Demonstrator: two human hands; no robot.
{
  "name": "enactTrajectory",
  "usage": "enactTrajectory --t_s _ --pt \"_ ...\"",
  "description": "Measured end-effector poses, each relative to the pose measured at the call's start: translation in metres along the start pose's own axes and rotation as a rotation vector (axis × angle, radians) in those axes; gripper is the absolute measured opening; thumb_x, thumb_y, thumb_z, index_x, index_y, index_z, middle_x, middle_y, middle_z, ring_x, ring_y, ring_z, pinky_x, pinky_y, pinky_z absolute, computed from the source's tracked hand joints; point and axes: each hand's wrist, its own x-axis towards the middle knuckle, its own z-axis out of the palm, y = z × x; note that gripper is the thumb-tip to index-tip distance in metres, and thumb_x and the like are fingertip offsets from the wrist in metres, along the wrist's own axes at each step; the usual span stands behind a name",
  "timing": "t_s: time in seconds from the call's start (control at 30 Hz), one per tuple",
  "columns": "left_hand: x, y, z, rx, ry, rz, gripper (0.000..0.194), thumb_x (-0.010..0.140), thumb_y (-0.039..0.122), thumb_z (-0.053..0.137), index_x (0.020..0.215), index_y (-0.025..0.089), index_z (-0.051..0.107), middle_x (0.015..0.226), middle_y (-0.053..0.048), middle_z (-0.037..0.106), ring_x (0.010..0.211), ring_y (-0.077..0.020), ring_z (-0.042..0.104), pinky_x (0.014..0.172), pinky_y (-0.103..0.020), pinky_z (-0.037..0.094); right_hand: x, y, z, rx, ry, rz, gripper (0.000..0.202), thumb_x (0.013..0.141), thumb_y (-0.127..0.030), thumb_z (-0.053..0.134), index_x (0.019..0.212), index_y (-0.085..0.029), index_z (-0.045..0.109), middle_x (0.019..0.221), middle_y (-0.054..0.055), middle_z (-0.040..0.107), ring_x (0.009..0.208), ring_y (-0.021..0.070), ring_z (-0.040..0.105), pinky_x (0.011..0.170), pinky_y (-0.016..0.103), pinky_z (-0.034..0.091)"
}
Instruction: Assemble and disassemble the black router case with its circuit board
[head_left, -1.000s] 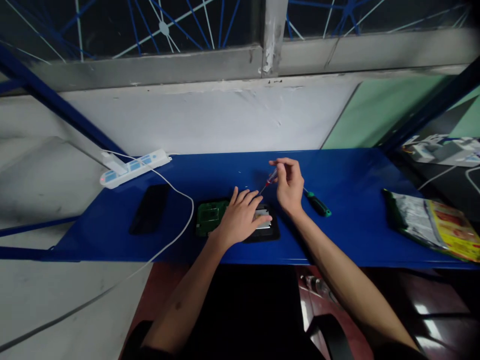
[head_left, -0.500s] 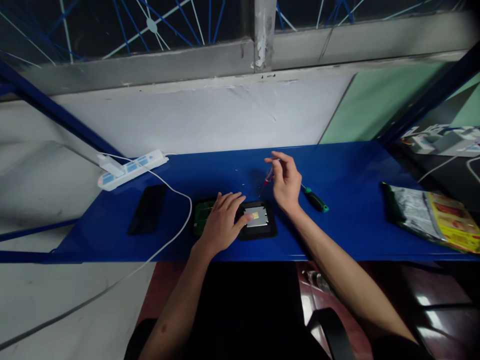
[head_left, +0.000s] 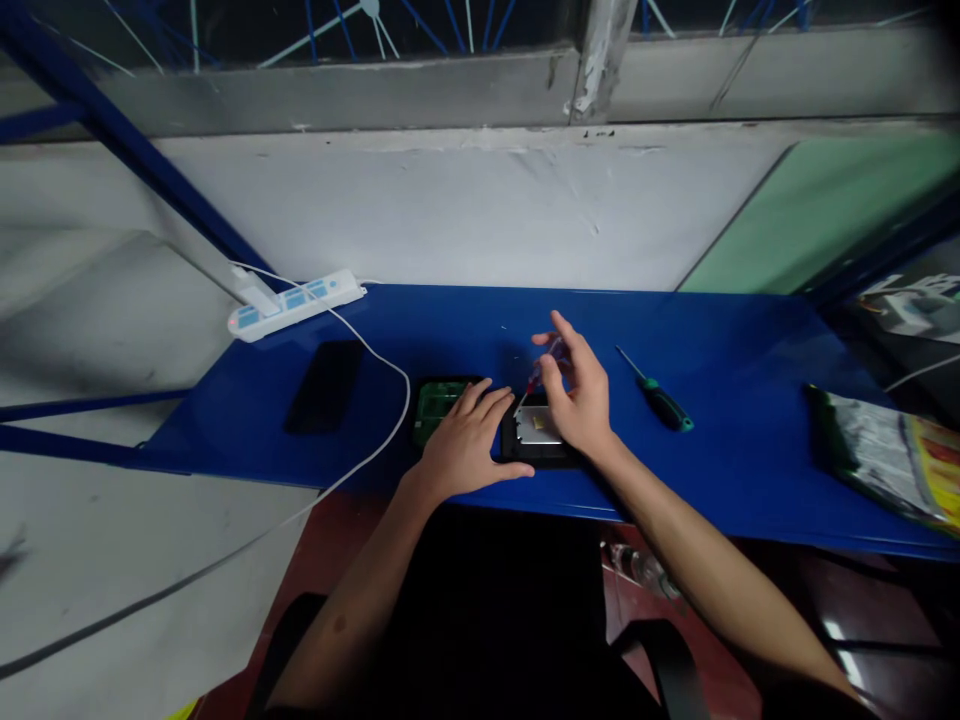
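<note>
A small black device (head_left: 539, 423) with a silver metal plate and a yellowish square on it lies near the table's front edge. My left hand (head_left: 466, 437) rests with spread fingers over its left side and the neighbouring green-and-black casing part (head_left: 436, 408). In my right hand (head_left: 583, 392), a small screwdriver with a clear handle and red collar (head_left: 534, 381) is held between thumb and fingers. Its tip points down at the upper left corner of the plate. My right hand covers the device's right side.
A green-and-black screwdriver (head_left: 663, 402) lies to the right. Farther right is a shiny yellow-and-silver packet (head_left: 892, 450). On the left are a dark flat phone-like slab (head_left: 325, 387) and a white power strip (head_left: 296, 304), whose cable (head_left: 406, 400) crosses the blue table (head_left: 739, 400).
My right hand has lowered the small screwdriver leftward to the plate's corner. My left thumb has slid off the plate toward the device's front edge. The camera view has shifted.
</note>
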Motion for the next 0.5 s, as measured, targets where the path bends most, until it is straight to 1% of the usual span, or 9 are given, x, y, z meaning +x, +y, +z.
enactTrajectory --t_s 0.1,0.27,0.5 --pt "-0.0006 -0.0005 0.0016 -0.003 0.005 -0.002 0.096 0.075 0.072 0.070 0.148 0.018 0.039 0.154 -0.012 0.044 0.149 -0.0361 0.025 0.121 -0.053 0.026 -0.0046 -0.0026 0.0013 -0.027 -0.014 -0.059 0.051 0.099 -0.025 0.052 0.148 -0.030 0.038 0.119 0.009 0.067 0.083 0.0179 0.068 0.077 0.040 0.061" --pt "-0.0022 -0.0042 0.0031 -0.046 0.006 0.007 0.097 0.072 0.072 0.073 0.148 0.021 0.040 0.155 -0.011 0.043 0.149 -0.0361 0.024 0.120 -0.054 0.027 -0.0067 -0.0045 0.0010 -0.080 -0.055 -0.127 0.045 0.096 -0.020 0.055 0.139 -0.029 0.047 0.116 0.008 0.068 0.085 0.0193 0.068 0.079 0.041 0.060" --pt "-0.0020 -0.0033 0.0019 -0.086 0.010 0.003 0.103 0.072 0.070 0.075 0.152 0.023 0.032 0.156 -0.011 0.041 0.149 -0.0361 0.023 0.119 -0.055 0.028 -0.0066 -0.0058 0.0013 -0.093 -0.114 -0.164 0.043 0.096 -0.019 0.055 0.137 -0.028 0.049 0.116 0.009 0.068 0.094 0.0220 0.068 0.080 0.043 0.059"
